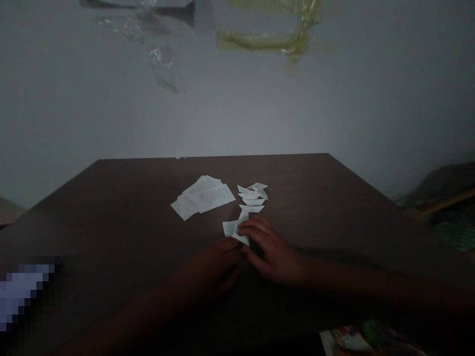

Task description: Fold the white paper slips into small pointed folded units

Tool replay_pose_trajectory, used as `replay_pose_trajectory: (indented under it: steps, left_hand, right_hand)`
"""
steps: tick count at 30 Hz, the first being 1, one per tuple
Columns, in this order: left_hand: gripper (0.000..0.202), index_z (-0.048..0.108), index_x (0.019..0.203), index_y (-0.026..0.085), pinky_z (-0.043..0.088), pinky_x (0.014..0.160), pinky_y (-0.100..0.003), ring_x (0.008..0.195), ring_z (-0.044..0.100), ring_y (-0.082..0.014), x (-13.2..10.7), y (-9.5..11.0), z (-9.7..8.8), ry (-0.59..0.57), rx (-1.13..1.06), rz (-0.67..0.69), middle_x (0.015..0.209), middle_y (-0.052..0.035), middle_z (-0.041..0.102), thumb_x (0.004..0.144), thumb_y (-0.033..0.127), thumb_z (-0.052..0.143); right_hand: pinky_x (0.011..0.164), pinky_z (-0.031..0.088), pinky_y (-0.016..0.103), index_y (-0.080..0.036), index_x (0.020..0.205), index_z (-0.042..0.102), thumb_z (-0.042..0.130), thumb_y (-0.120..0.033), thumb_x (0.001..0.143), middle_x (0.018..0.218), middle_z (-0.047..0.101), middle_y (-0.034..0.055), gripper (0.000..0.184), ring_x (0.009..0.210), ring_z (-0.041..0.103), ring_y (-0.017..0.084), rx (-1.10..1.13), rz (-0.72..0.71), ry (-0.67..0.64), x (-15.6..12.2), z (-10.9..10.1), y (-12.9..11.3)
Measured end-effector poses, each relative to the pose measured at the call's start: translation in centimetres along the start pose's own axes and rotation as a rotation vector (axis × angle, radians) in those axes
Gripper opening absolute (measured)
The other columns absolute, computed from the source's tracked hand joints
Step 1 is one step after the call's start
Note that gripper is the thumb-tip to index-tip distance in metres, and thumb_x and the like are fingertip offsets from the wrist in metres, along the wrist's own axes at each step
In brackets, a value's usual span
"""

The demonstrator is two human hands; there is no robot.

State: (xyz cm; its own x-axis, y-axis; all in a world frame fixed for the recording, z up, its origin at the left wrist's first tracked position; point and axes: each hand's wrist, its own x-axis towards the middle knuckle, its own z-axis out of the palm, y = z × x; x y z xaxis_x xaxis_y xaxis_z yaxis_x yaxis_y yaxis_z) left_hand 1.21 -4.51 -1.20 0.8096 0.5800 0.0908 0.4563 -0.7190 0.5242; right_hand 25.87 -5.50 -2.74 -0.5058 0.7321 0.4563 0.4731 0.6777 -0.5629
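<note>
A partly folded piece of printed paper (pixel 240 234) lies on the dark table in front of me, with one flap pointing away and a square part at the left. My left hand (pixel 222 262) is closed, its curled fingertips at the paper's near edge; its underside is in deep shadow. From the right, my right hand (pixel 272 249) holds the same paper down, bent fingers on top and thumb by the near corner. Just beyond, several small folded paper pieces (pixel 253 201) form a loose column. Left of them, flat printed paper sheets (pixel 208 197) overlap in a fanned pile.
The brown table (pixel 315 198) reaches back to a grey wall (pixel 241 113) bearing scraps of tape. A pixelated bright object (pixel 24 291) is at the left edge. Colourful items (pixel 356 338) show below the table's front, and dim clutter (pixel 449 212) is at the right.
</note>
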Motion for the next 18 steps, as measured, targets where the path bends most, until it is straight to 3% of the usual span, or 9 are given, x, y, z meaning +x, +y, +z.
replay_pose_trajectory:
  steps: [4,9,14,18]
  left_hand:
    - [0.035,0.076,0.124,0.022,0.063,0.116,-0.052,0.133,0.074,-0.0329,0.1,-0.7,0.0,0.029,0.021,0.007,0.142,-0.0123,0.077,0.094,0.005,0.070]
    - [0.027,0.077,0.118,0.020,0.065,0.110,-0.048,0.123,0.076,-0.0292,0.2,-0.7,-0.7,0.029,0.018,-0.012,0.130,-0.0107,0.080,0.098,0.004,0.068]
    - [0.029,0.078,0.114,0.021,0.063,0.110,-0.044,0.121,0.077,-0.0267,0.3,-0.7,-1.5,0.012,-0.023,-0.042,0.127,-0.0083,0.083,0.096,0.002,0.066]
    - [0.024,0.080,0.109,0.022,0.064,0.105,-0.040,0.114,0.079,-0.0258,0.3,-0.7,-2.0,-0.017,-0.025,-0.083,0.119,-0.0067,0.084,0.100,0.005,0.065]
  right_hand:
    - [0.124,0.055,0.057,-0.026,0.144,0.060,0.056,-0.021,0.114,0.148,0.068,0.0159,0.031,0.144,0.063,0.030,0.067,0.084,0.028,0.0,0.2,-0.3]
    - [0.123,0.056,0.057,-0.025,0.140,0.061,0.053,-0.014,0.110,0.145,0.068,0.0151,0.033,0.141,0.066,0.029,0.105,0.121,0.085,0.8,0.8,1.3]
    - [0.124,0.057,0.056,-0.026,0.140,0.065,0.057,-0.012,0.108,0.151,0.065,0.0164,0.036,0.145,0.066,0.029,0.067,0.081,0.109,0.7,1.7,2.8]
    - [0.127,0.056,0.057,-0.024,0.150,0.064,0.058,-0.018,0.111,0.159,0.063,0.0190,0.040,0.153,0.062,0.032,0.036,0.039,0.039,0.1,1.2,2.7]
